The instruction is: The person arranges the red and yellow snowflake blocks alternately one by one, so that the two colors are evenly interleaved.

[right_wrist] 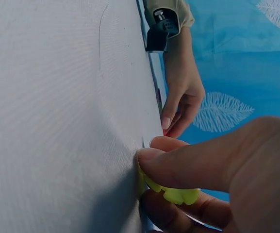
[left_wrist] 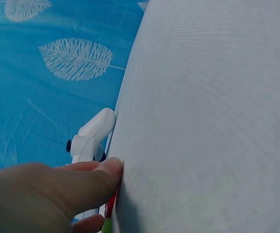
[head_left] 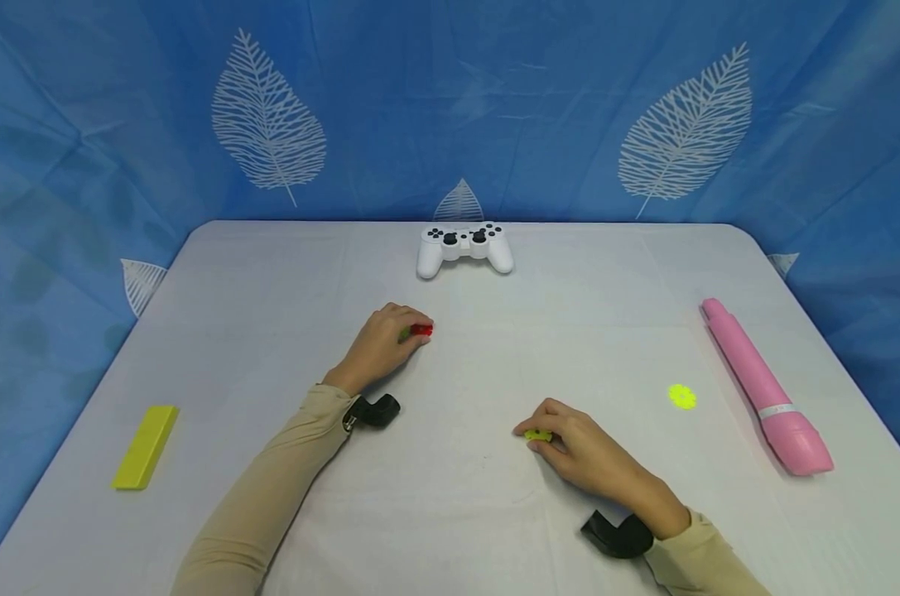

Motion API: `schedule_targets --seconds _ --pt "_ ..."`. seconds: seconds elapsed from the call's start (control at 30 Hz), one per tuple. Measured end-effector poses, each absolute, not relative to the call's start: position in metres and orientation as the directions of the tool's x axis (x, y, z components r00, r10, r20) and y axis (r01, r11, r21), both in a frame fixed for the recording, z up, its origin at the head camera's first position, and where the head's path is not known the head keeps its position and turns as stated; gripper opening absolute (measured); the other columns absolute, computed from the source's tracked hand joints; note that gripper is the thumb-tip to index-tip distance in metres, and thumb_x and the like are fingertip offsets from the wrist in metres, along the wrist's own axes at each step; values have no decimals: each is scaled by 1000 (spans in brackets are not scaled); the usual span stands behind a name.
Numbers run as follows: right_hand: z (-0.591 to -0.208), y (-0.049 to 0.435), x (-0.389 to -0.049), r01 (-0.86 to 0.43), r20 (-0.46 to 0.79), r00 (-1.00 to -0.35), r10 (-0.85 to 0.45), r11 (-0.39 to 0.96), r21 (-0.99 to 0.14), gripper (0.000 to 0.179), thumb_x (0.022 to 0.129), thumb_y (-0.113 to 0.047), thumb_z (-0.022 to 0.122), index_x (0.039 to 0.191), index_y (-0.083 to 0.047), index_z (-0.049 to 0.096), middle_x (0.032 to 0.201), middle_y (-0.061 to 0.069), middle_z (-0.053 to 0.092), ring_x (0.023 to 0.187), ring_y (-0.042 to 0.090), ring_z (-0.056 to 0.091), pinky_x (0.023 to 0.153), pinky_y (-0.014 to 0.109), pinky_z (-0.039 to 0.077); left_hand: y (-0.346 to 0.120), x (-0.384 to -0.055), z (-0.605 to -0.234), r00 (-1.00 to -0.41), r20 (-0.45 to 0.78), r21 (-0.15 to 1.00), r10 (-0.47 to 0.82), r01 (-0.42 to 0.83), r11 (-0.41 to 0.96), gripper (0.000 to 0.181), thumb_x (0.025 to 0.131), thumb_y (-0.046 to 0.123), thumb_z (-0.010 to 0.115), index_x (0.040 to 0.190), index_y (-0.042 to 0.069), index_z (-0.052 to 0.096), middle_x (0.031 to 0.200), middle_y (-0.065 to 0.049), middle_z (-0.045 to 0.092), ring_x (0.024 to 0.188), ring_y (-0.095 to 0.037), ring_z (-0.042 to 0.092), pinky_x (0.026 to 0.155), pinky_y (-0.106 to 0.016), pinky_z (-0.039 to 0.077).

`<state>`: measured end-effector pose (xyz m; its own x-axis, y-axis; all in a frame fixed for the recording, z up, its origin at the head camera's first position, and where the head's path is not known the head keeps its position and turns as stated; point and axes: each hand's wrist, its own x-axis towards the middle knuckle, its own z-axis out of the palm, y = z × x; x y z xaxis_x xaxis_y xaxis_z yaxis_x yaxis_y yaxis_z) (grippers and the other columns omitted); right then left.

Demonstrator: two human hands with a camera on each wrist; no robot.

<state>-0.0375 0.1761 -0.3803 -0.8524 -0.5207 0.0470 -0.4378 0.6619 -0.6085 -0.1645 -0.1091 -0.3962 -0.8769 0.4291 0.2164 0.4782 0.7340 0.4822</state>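
Observation:
Between the thumb and fingers of my left hand [head_left: 382,343] is a small red and green piece [head_left: 422,329], low over the white table; the hand covers much of it, so its kind is unclear. Nearer the front, my right hand [head_left: 585,451] pinches a small yellow-green piece [head_left: 538,434]. Its scalloped, flower-like edge [right_wrist: 181,195] shows below the thumb in the right wrist view. Both hands are at the tabletop, well apart from each other. A flat bright yellow scalloped disc [head_left: 682,396] lies to the right of my right hand.
A white game controller [head_left: 464,247] sits at the table's back edge, beyond my left hand. The yellow rectangular block [head_left: 146,447] lies at the left. Along the right side rests a long pink object [head_left: 766,385] with a pale band. Blue leaf-patterned cloth [head_left: 457,99] hangs behind.

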Motion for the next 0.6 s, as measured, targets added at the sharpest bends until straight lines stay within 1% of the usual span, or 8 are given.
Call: schedule_targets --seconds 0.13,0.33,0.47,0.6 --pt "-380 175 -37 -437 44 -852 -521 663 -608 21 82 -6 64 101 -14 68 88 -7 55 67 -1 41 57 15 39 -110 -164 -396 -875 225 484 429 482 730 24 83 22 66 105 13 67 105 -3 68 100 -20 56 88 -37 43" --pt "-380 174 -37 -431 56 -858 -511 656 -620 22 81 -7 64 101 -15 68 89 -7 57 67 -2 41 57 15 40 -109 -164 -395 -887 208 504 413 459 732 26 82 23 66 106 13 67 105 -3 68 101 -19 56 89 -36 44" --pt "-380 172 -38 -407 80 -880 -469 655 -637 23 80 -4 65 99 -14 68 87 -7 60 65 -2 42 57 16 40 -109 -164 -395 -893 199 510 404 446 735 27 82 23 67 107 13 67 105 -3 68 101 -19 56 88 -36 44" --pt "-379 170 -41 -345 76 -916 -394 675 -652 24 79 0 64 98 -14 69 81 -6 61 62 -2 42 55 16 40 -109 -164 -395 -894 197 509 402 444 737 27 82 22 67 107 12 67 106 -4 68 100 -20 56 88 -36 45"
